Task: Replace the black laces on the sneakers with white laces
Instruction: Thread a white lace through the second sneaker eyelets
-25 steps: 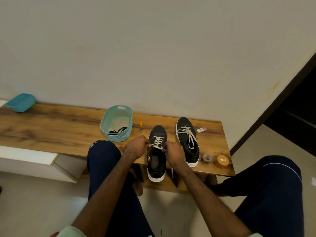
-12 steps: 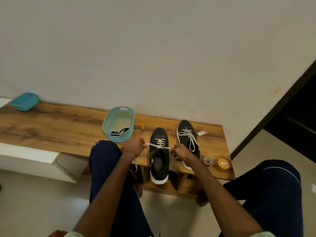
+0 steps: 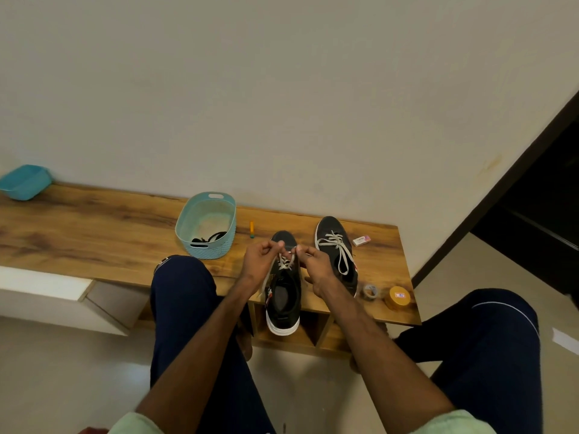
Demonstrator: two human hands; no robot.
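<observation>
Two black sneakers with white soles stand on the wooden bench (image 3: 94,233). The near sneaker (image 3: 283,305) overhangs the bench's front edge and carries a white lace (image 3: 284,264). My left hand (image 3: 261,261) and my right hand (image 3: 316,266) meet above its tongue, each pinching one end of that lace. The far sneaker (image 3: 336,245) lies to the right, laced in white with loose ends. Black laces (image 3: 209,238) lie inside the light blue basket (image 3: 188,230).
A blue tub (image 3: 25,182) sits at the bench's far left. A small orange stick (image 3: 251,229), an eraser (image 3: 361,240), a tape roll (image 3: 370,291) and a yellow tin (image 3: 398,297) lie on the bench. My knees flank the sneaker. A dark doorway is right.
My hands, which had pulled the lace ends apart sideways, have come together above the near sneaker's tongue, crossing the lace ends.
</observation>
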